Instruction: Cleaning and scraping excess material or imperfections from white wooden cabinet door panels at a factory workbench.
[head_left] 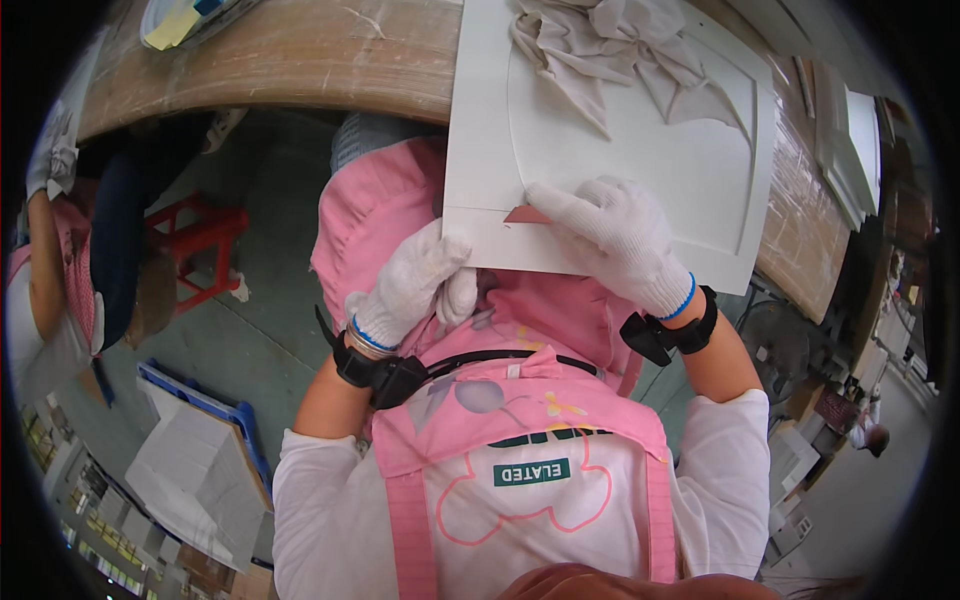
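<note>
A white panel (pixel 480 130), like a cabinet door with a recessed middle and a curved groove, lies on the table and juts over its near edge toward my lap. My left hand (pixel 410 285), in a white knit glove, pinches the panel's near left corner, fingers curled below the edge. My gloved right hand (pixel 620 235) rests on the panel's near border, closed over a small reddish-brown piece of sandpaper (pixel 526 215), whose edge pokes out by the fingertips. Across the panel's far part lies a crumpled beige cloth (pixel 640 60).
The table (pixel 270 70) has a brown, film-covered top. At its far left is a round container (pixel 190 20) with a yellow item. More white panels (pixel 845 140) lean at the right. A red stool (pixel 195 250) and a co-worker's gloved hand (pixel 55 155) are at left, above a blue-framed cart (pixel 200 400).
</note>
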